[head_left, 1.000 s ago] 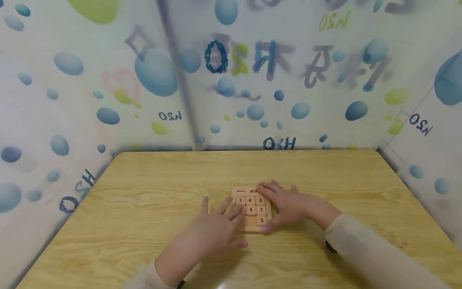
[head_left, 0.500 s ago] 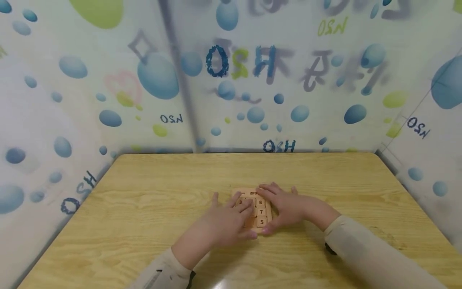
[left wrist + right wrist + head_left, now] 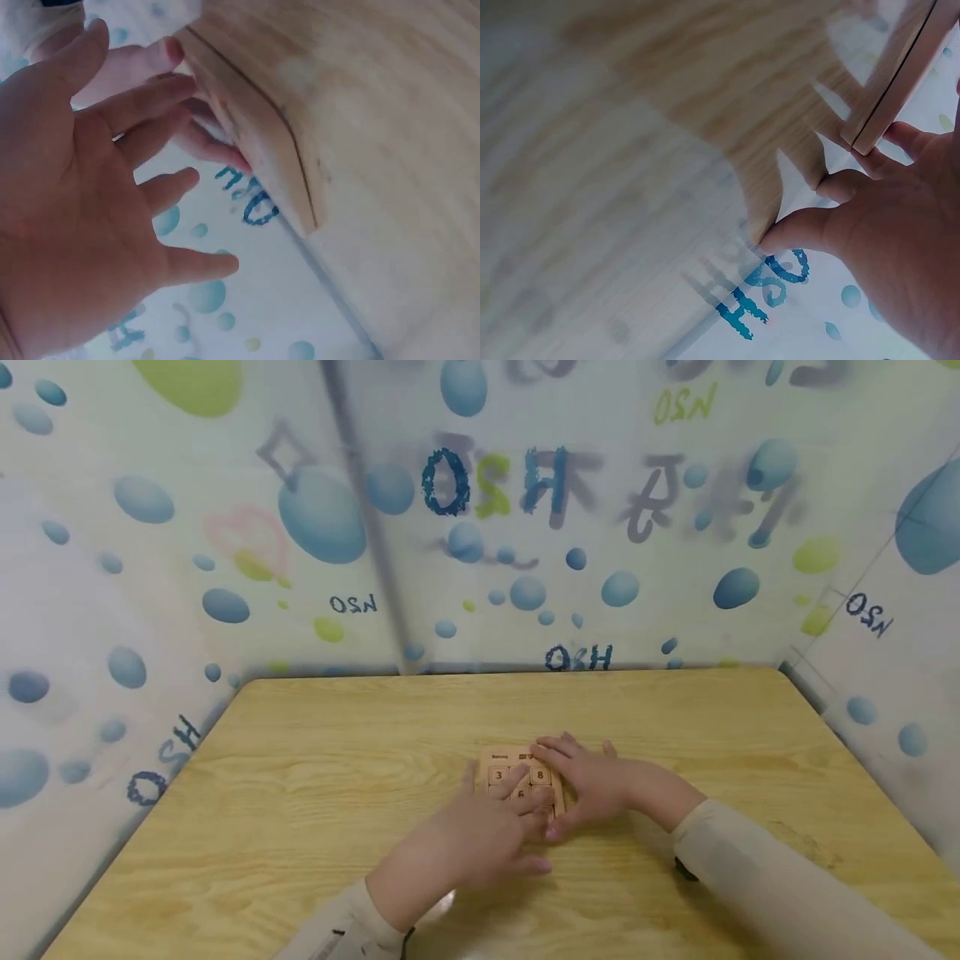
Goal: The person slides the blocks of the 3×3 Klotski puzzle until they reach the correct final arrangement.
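Observation:
A wooden sliding number puzzle [image 3: 495, 757] lies flat on the table. Tiles 3 and 8 show, and the 6 is partly covered. My left hand [image 3: 487, 835] reaches over it from the lower left, fingers spread and extended, with fingertips over the middle and right columns. Those fingers hide the lower tiles. My right hand [image 3: 600, 785] grips the board's right side, thumb at the bottom right corner and forefinger at the top edge. The left wrist view shows the left palm [image 3: 90, 195] beside the board's edge [image 3: 262, 127]. In the right wrist view, fingers of the right hand [image 3: 900, 210] meet the board's side [image 3: 889, 97].
The wood-grain table [image 3: 337, 735] extends around the puzzle on every side. Behind it stands a pale wall [image 3: 480, 635] printed with blue and green drops and mirrored lettering.
My left hand has moved right across the puzzle, from the left column toward the right one, covering the 7 and 5 tiles. My right hand has stayed at the board's right side.

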A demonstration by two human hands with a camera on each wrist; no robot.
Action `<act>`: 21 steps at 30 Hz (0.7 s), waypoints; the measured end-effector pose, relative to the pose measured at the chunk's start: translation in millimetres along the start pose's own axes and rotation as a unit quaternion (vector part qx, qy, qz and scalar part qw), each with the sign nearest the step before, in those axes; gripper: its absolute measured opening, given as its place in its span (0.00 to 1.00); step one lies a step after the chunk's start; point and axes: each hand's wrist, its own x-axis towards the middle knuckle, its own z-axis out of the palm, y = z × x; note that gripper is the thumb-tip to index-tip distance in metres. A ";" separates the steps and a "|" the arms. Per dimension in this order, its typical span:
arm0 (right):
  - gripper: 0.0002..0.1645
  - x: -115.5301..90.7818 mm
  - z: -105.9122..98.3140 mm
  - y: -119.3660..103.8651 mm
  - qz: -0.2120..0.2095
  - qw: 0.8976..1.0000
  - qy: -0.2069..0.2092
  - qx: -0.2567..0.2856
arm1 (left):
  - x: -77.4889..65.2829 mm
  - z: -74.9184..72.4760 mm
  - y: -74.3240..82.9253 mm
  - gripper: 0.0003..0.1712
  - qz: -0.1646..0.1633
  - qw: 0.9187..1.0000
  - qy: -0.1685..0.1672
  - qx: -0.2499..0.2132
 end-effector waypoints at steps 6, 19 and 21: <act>0.75 -1.3 2.9 1.6 -0.002 1.000 0.004 0.007 | 1.7 5.8 -2.3 0.40 -0.002 0.999 -0.020 -0.030; 0.76 0.7 0.6 -0.2 0.006 1.000 0.001 -0.004 | -7.5 -7.5 2.4 0.33 -0.054 0.997 -0.014 0.055; 0.76 0.4 1.0 -0.5 0.005 1.000 0.001 -0.002 | -0.5 -9.0 4.7 0.35 -0.044 0.997 -0.005 0.058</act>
